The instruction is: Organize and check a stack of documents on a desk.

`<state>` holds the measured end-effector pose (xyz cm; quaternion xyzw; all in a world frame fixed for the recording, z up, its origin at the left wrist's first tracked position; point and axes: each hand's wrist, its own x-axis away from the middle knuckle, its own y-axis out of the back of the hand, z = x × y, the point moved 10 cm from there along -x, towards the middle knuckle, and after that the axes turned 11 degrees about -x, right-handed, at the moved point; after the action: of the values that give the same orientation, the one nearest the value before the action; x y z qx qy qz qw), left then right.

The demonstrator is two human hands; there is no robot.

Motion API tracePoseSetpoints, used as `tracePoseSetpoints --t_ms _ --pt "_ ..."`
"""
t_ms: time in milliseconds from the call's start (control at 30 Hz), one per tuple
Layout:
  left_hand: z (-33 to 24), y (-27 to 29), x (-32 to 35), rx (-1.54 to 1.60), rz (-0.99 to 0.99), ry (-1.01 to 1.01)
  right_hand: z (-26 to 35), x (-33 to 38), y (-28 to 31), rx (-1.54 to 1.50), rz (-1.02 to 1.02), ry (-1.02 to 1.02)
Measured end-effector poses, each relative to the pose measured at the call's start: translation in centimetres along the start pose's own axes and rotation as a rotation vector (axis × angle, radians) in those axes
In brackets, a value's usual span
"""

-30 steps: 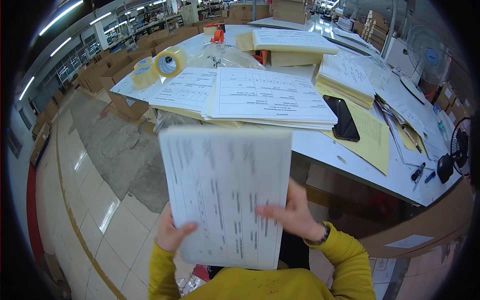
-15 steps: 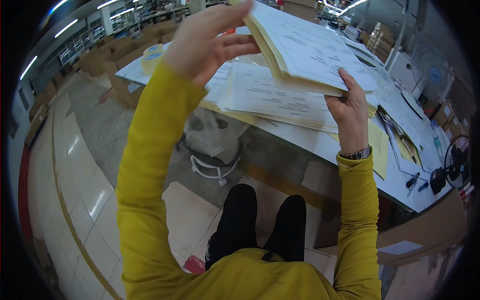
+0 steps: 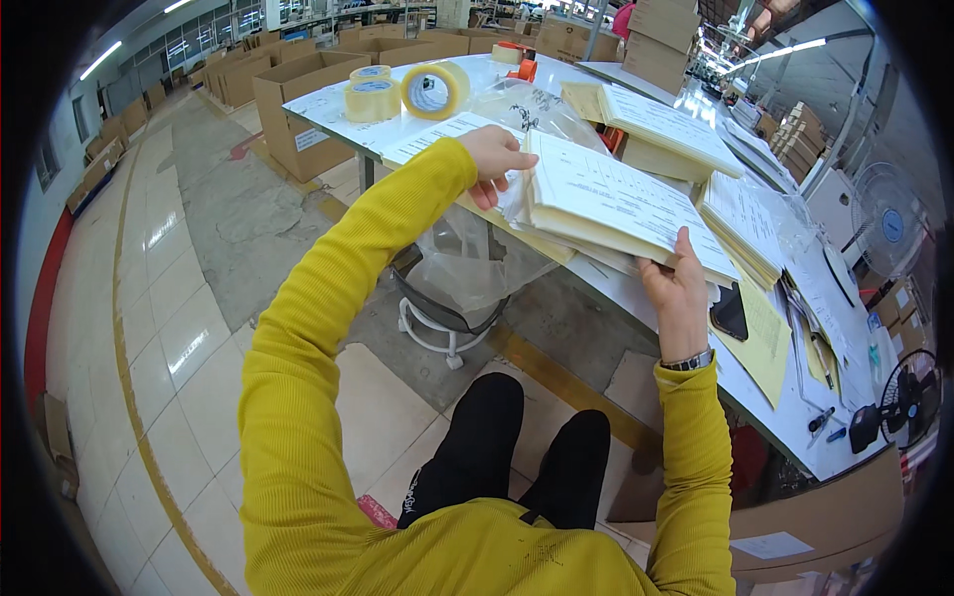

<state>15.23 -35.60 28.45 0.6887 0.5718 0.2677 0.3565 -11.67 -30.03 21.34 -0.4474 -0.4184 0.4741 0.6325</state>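
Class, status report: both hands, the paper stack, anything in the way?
Left hand and right hand both gripping paper stack above table. Clear plastic bag hangs beneath it.

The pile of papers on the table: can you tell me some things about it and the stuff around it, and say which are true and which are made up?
1. Both hands hold the pile of papers. True: the left hand grips its far end and the right hand its near end.
2. The rolls of tape lie on the floor. False: they sit on the table.
3. The sleeves are yellow. True.
4. A black phone lies on the table by the right hand. True.
5. The fan stands left of the person. False: it is on the right.
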Motion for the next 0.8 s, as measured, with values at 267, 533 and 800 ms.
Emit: tracePoseSetpoints --t_ms 267,533,800 --pt "-0.4 -2.2 0.6 0.462 0.107 0.119 -1.0 0.4 -0.6 0.046 0.036 -0.011" --pt "-0.6 -3.7 -1.7 0.775 0.101 0.067 -2.9 6.7 0.6 0.310 0.113 -0.393" --pt "-6.7 -2.6 -0.3 0.796 0.015 -0.100 -2.1 8.4 2.4 0.154 -0.095 -0.255"
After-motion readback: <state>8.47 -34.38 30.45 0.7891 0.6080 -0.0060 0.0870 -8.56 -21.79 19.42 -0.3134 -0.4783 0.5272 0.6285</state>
